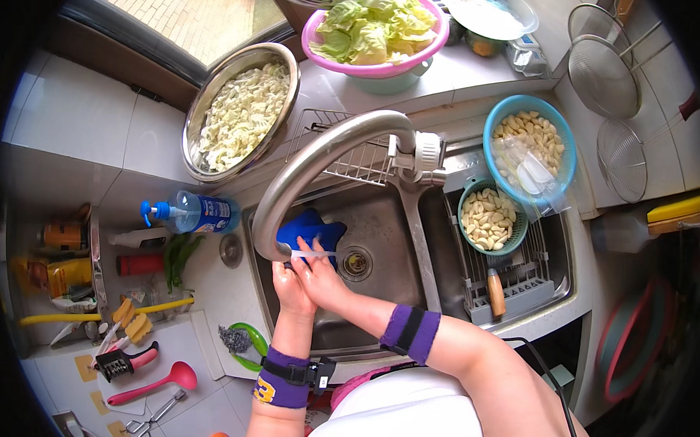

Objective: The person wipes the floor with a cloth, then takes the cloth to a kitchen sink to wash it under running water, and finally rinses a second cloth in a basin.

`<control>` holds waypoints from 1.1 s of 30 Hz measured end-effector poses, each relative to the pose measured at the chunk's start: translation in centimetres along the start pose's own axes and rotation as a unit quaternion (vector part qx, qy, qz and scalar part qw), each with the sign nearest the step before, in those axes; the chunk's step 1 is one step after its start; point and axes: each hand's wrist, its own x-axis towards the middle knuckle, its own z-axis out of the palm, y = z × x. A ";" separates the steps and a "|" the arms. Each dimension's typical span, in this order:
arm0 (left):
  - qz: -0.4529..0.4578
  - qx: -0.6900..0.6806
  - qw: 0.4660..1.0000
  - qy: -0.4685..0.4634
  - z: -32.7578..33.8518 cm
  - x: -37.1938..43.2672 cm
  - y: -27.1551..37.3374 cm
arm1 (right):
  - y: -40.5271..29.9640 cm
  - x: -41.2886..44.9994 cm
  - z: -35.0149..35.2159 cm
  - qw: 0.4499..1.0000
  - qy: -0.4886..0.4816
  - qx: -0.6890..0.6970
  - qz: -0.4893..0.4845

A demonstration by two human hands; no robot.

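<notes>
My left hand (292, 289) and my right hand (323, 281) are pressed together over the left sink basin (383, 266). Wet skin shows on both, and the right partly covers the left, whose fingers are mostly hidden. Spread fingers of the right hand reach past the water stream (303, 253), which comes from the curved metal faucet (329, 142). I see nothing held in the right. Beneath the fingertips, a blue item with pointed edges (295, 225) lies on the basin floor; its exact kind is unclear. The drain strainer (356, 263) is just right of it.
A green basket of peeled garlic (489, 219) stands on a rack in the right basin, near a blue basin (489, 136) of more garlic. Behind are a steel bowl (297, 81) of chopped vegetable and a pink colander (364, 71) of leaves. A soap bottle (182, 210) is at left.
</notes>
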 end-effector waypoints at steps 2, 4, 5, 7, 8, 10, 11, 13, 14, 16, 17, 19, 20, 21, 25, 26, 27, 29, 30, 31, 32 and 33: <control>-0.074 -0.114 0.990 0.028 2.3 -0.5 -0.3 | 0.6 0.8 -1.8 1.000 0.010 -0.004 -0.008; -0.105 -0.107 0.989 0.015 1.7 -0.4 -0.1 | -0.3 0.3 -2.0 0.999 0.024 0.027 -0.007; -0.133 -0.100 0.986 0.004 0.8 -0.2 0.0 | -1.0 -1.0 -1.6 1.000 0.024 0.012 0.009; -0.056 0.010 0.998 -0.009 -3.4 0.9 0.5 | -1.6 -2.9 -0.5 0.995 -0.009 -0.061 -0.075; -0.062 -0.064 0.992 -0.087 -4.1 1.2 0.1 | -1.9 -3.4 -0.7 0.994 0.036 -0.068 -0.082; -0.071 -0.138 0.974 -0.166 -2.9 1.0 -0.1 | -1.3 -3.1 -2.5 0.997 0.026 -0.039 -0.063; -0.076 -0.111 0.985 -0.108 -1.5 0.8 -0.1 | -1.1 -2.9 -3.3 0.999 0.016 -0.010 -0.046; -0.078 -0.081 0.993 -0.046 -0.4 0.5 0.0 | -1.3 -3.0 -3.6 0.995 0.074 0.012 -0.068; -0.058 -0.053 0.997 -0.022 -0.2 0.6 -0.1 | -1.3 -2.9 -4.0 0.994 0.085 -0.020 -0.059; -0.040 -0.024 0.999 0.000 -0.1 0.7 -0.1 | -1.1 -2.8 -4.1 0.983 0.135 -0.065 -0.106; -0.035 -0.016 0.999 0.002 -0.2 0.8 0.0 | -1.1 -2.8 -4.0 0.983 0.135 -0.064 -0.105; -0.024 0.001 1.000 0.007 -0.5 0.9 0.3 | -0.9 -2.9 -3.8 0.979 0.132 -0.082 -0.131; 0.001 0.007 1.000 -0.002 -0.8 0.9 0.3 | -0.7 -2.8 -3.8 0.979 0.132 -0.081 -0.131; 0.000 0.007 1.000 -0.004 -0.5 0.9 0.3 | -0.1 -2.6 -4.0 0.975 0.122 -0.103 -0.154; 0.048 0.061 0.997 -0.019 1.4 0.4 0.9 | 2.8 -2.0 -5.5 0.949 0.127 -0.165 -0.237; 0.041 0.055 0.997 -0.021 2.0 0.2 0.9 | 3.4 -1.8 -6.1 0.949 0.101 -0.181 -0.238; 0.042 0.056 0.997 -0.020 2.4 0.0 1.0 | 3.5 -1.6 -6.6 0.949 0.101 -0.179 -0.238; 0.009 0.008 0.999 -0.031 3.1 -0.4 0.9 | 3.7 -1.1 -7.3 0.935 0.083 -0.197 -0.281; 0.008 0.008 0.999 -0.032 3.4 -0.5 0.7 | 3.7 -0.8 -7.8 0.936 0.080 -0.188 -0.287; -0.007 -0.014 0.999 -0.029 3.5 -0.5 0.6 | 2.6 -0.7 -8.0 0.936 0.080 -0.187 -0.287; -0.023 -0.036 0.999 -0.026 3.4 -0.5 0.5 | 1.4 -0.8 -8.0 0.937 0.091 -0.143 -0.307; -0.022 -0.035 0.999 -0.026 2.6 -0.4 0.1 | 0.4 -1.0 -7.9 0.935 0.102 -0.099 -0.326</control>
